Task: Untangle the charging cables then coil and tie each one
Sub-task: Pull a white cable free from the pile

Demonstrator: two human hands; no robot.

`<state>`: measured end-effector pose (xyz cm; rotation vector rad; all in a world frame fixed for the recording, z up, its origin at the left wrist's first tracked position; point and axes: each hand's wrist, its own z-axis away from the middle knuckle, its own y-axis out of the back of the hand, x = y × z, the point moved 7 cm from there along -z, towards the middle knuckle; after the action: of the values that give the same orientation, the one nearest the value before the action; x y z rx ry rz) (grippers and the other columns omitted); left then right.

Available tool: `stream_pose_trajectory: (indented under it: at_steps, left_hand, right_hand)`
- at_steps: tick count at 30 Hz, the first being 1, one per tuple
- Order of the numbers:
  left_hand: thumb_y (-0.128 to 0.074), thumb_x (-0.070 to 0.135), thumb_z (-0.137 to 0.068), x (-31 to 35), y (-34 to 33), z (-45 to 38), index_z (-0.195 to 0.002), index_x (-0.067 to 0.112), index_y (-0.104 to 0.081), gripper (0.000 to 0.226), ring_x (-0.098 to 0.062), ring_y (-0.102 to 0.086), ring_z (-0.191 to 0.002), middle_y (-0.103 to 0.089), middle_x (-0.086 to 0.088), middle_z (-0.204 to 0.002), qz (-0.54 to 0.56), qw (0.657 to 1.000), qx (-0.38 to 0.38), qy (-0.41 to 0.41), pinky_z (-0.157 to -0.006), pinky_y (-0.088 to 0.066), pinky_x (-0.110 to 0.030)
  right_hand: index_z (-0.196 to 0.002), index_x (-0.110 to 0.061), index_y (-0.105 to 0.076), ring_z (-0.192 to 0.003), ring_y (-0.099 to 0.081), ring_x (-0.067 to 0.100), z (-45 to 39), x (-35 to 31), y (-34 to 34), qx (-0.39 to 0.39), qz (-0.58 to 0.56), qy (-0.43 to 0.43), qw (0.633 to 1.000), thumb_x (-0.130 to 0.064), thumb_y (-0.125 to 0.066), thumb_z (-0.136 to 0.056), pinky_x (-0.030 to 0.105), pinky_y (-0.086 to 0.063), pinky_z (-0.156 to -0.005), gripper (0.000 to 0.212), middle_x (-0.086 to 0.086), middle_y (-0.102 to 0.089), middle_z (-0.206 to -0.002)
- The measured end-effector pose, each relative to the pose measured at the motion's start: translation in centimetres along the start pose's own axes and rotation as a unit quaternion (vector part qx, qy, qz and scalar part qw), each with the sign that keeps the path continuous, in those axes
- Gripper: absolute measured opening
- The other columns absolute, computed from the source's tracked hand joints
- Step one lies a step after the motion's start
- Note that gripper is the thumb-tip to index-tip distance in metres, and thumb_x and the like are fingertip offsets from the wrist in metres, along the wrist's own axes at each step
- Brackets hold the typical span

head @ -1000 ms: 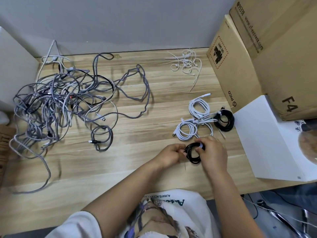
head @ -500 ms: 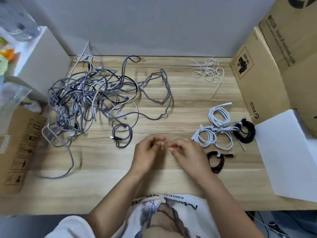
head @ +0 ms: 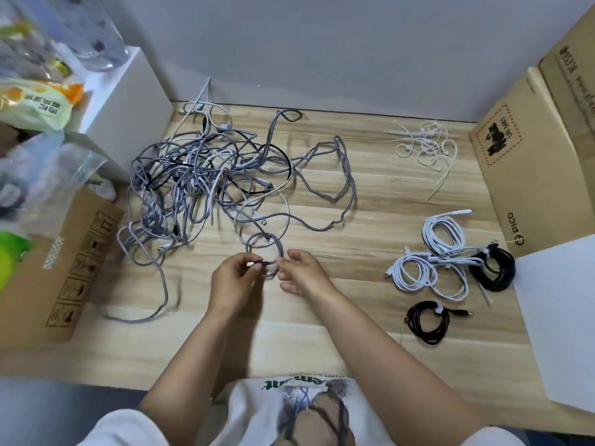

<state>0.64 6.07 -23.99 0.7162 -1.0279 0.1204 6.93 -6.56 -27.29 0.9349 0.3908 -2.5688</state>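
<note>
**Next cable end picked from the pile**

Far left: a brown carton (head: 61, 275) standing at the edge of the surface (head: 322, 342), its inside not visible from here. Behind it a white box (head: 128, 101) with snack bags and clear plastic piled on and around it; contents too blurred to name.

Left of centre: the tangle of grey braided cables (head: 199, 181), white and black strands mixed in, one long grey loop trailing out to the right.

Centre: left hand (head: 233, 280) pinches a plug end (head: 252, 263) between thumb and fingertips. Right hand (head: 302, 273) pinches the same cable just beside it, where a small loop (head: 265, 249) curls off the near edge of the tangle.

Judgement: best to follow this one cable hand over hand, lifting it over crossings instead of pulling, since tugging would likely tighten knots.

Right: loose white ties (head: 425, 146) at the back. Nearer, two white coils (head: 431, 252) and a black coil (head: 492, 268) lying touching, a smaller black coil (head: 426, 321) apart in front, tied. Cardboard boxes (head: 534, 162) closed; a white sheet (head: 560, 323) beside them.
</note>
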Motion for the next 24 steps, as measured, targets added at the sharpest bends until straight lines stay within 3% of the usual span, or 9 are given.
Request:
stream_pose_trajectory:
  at_steps: [3,5,7,10,13,15,19,22,24]
  left_hand:
    - [-0.064,-0.003,-0.083,0.7,-1.2,0.1,-0.079,0.023,-0.064,0.027,0.003,-0.063,-0.070,-0.069,0.009,-0.079,0.011,0.998,-0.055,-0.017,-0.070,-0.044,-0.007]
    - [-0.063,-0.007,-0.080,1.1,-2.1,0.3,-0.078,0.025,-0.064,0.032,0.009,-0.060,-0.069,-0.068,0.011,-0.079,-0.007,0.994,-0.101,-0.034,-0.072,-0.044,-0.007]
    - [-0.063,-0.008,-0.080,1.5,-3.1,0.5,-0.080,0.020,-0.064,0.028,0.011,-0.058,-0.068,-0.067,0.006,-0.079,-0.025,0.990,-0.131,-0.043,-0.071,-0.042,-0.007]
    - [-0.063,-0.005,-0.081,1.7,-4.3,0.6,-0.075,0.026,-0.062,0.032,0.002,-0.061,-0.069,-0.067,0.005,-0.075,-0.052,0.982,-0.171,-0.051,-0.072,-0.045,-0.014]
    - [-0.061,-0.004,-0.080,2.3,-5.3,0.7,-0.070,0.024,-0.058,0.029,-0.015,-0.061,-0.073,-0.068,-0.001,-0.077,-0.082,0.977,-0.186,-0.065,-0.068,-0.044,-0.016]
    - [-0.055,0.005,-0.079,3.0,-5.4,0.8,-0.071,0.014,-0.062,0.014,-0.013,-0.059,-0.068,-0.070,-0.011,-0.080,-0.094,0.979,-0.166,-0.073,-0.057,-0.039,-0.012]
    - [-0.036,0.024,-0.072,3.0,-5.6,0.8,-0.104,0.000,-0.065,0.050,-0.031,-0.062,-0.096,-0.067,-0.021,-0.104,-0.095,0.982,-0.149,-0.064,-0.077,-0.050,-0.038]
    - [-0.034,0.025,-0.072,2.9,-5.9,0.9,-0.108,-0.002,-0.062,0.053,-0.032,-0.061,-0.100,-0.065,-0.021,-0.108,-0.112,0.978,-0.164,-0.063,-0.076,-0.044,-0.032]
    - [-0.041,0.023,-0.075,2.9,-5.9,0.8,-0.089,0.006,-0.065,0.032,-0.028,-0.061,-0.086,-0.067,-0.018,-0.090,-0.116,0.972,-0.194,-0.065,-0.061,-0.038,-0.025]
  right_hand:
    - [-0.130,-0.019,-0.039,-0.081,-0.055,0.014,-0.4,-0.7,0.5,0.051,0.068,0.033,0.996,-0.036,-0.069,-0.081,0.023,-0.047,-0.062,0.060,0.009,-0.057,-0.116]
    - [-0.132,-0.017,-0.044,-0.107,-0.052,0.024,-0.3,-2.1,1.7,0.137,0.226,0.099,0.959,-0.040,-0.072,-0.074,0.031,-0.046,-0.086,0.068,0.012,-0.052,-0.127]
    - [-0.129,-0.018,-0.048,-0.120,-0.043,0.028,0.6,-3.8,2.8,0.210,0.323,0.159,0.909,-0.029,-0.068,-0.076,0.035,-0.035,-0.103,0.058,0.012,-0.047,-0.125]
    - [-0.110,-0.017,-0.058,-0.109,-0.048,0.031,2.5,-7.4,2.6,0.264,0.358,0.275,0.852,-0.008,-0.061,-0.071,0.040,-0.038,-0.096,0.039,0.011,-0.051,-0.113]
    - [-0.091,-0.013,-0.067,-0.099,-0.056,0.026,2.8,-9.6,-0.5,0.172,0.363,0.343,0.849,-0.001,-0.056,-0.072,0.038,-0.042,-0.089,0.024,0.006,-0.063,-0.100]
    - [-0.089,-0.014,-0.071,-0.097,-0.061,0.027,2.0,-9.4,-2.2,0.108,0.411,0.291,0.857,-0.007,-0.054,-0.078,0.035,-0.048,-0.085,0.021,0.006,-0.068,-0.099]
    - [-0.114,-0.013,-0.065,-0.116,-0.053,0.029,0.5,-7.2,-3.1,0.064,0.539,0.177,0.821,-0.016,-0.055,-0.084,0.033,-0.045,-0.094,0.032,0.010,-0.059,-0.122]
    - [-0.116,-0.017,-0.064,-0.114,-0.055,0.021,0.4,-6.5,-3.3,0.023,0.461,0.180,0.868,-0.012,-0.056,-0.085,0.027,-0.041,-0.095,0.032,0.004,-0.063,-0.119]
    - [-0.103,-0.017,-0.069,-0.102,-0.062,0.021,0.7,-6.7,-3.0,0.036,0.391,0.206,0.897,-0.007,-0.056,-0.086,0.031,-0.046,-0.092,0.024,0.002,-0.070,-0.104]
